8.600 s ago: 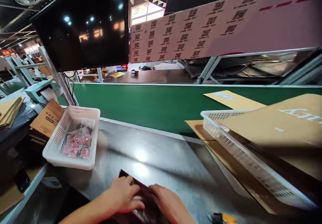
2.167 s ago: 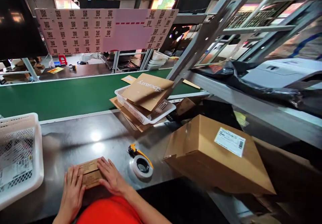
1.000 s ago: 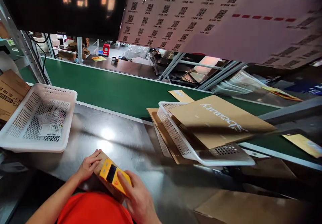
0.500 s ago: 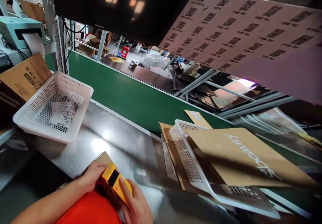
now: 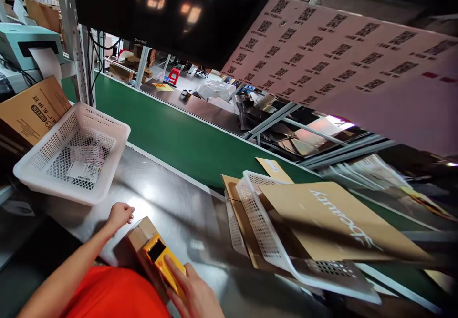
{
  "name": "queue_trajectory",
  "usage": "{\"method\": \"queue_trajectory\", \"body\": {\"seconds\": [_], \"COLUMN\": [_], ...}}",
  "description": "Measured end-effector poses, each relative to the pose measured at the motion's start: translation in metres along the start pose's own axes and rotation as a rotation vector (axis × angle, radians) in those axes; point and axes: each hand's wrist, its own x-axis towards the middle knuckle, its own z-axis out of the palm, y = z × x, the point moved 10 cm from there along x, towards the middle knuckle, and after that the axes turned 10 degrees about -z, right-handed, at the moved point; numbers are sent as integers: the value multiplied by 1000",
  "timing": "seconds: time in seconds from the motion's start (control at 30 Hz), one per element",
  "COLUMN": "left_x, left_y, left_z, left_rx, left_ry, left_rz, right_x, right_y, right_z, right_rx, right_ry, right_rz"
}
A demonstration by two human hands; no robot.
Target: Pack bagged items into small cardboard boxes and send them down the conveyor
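Now the left hand (image 5: 119, 213) is off the box (image 5: 138, 236). Half a second ago it lay on the box's left side next to the yellow device; it has since lifted away and hovers just past the box's far left corner, released, fingers loosely curled around nothing. The right hand (image 5: 193, 292) stays clenched on the near end of the yellow device (image 5: 161, 258), which lies flat on the box's top with its dark screen facing up. Only that one hand steadies the box now. The box sits cornerwise at the near edge of the steel desk (image 5: 171, 199), close against the person's orange top (image 5: 114, 294).

Left of the box, and near the freed hand, a white basket (image 5: 60, 193) stands on the desk with a printed label (image 5: 78, 170) and some clear packets in its bottom. A brown carton (image 5: 32, 108) leans behind that basket, and a pale label printer (image 5: 25, 41) sits higher up.

Right of the box, well apart from it, a second white basket (image 5: 265, 232) lies tipped over flat brown envelopes. A lettered cardboard sheet (image 5: 332, 218) rests across it and overhangs its rim. This is the bulkiest thing on that side.

Beyond the box a green belt (image 5: 179, 137) runs along the desk's far edge. Above the belt hang a dark monitor (image 5: 171, 8) and a pink sheet of square codes (image 5: 339, 56).
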Motion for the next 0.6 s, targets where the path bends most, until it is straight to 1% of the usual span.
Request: {"method": "queue_trajectory", "body": {"seconds": [0.1, 0.2, 0.37, 0.43, 0.5, 0.6], "left_x": [6, 8, 17, 21, 22, 16], "left_y": [-4, -8, -16, -25, -37, -48], "left_z": [-5, -8, -13, -8, 4, 22], "left_rx": [28, 39, 60, 89, 140, 238], "left_ry": [4, 8, 27, 28, 19, 9], "left_rz": [-3, -5, 14, -1, -21, 20], "right_x": [10, 20, 29, 32, 34, 36], "right_y": [-14, -24, -30, -31, -31, -32], "right_z": [-9, -18, -30, -32, -33, -36], "right_rx": [-91, -109, -140, -153, -150, -143], "right_ry": [-23, -53, -96, -124, -127, -98], "right_rz": [0, -19, -3, 11, 14, 5]}}
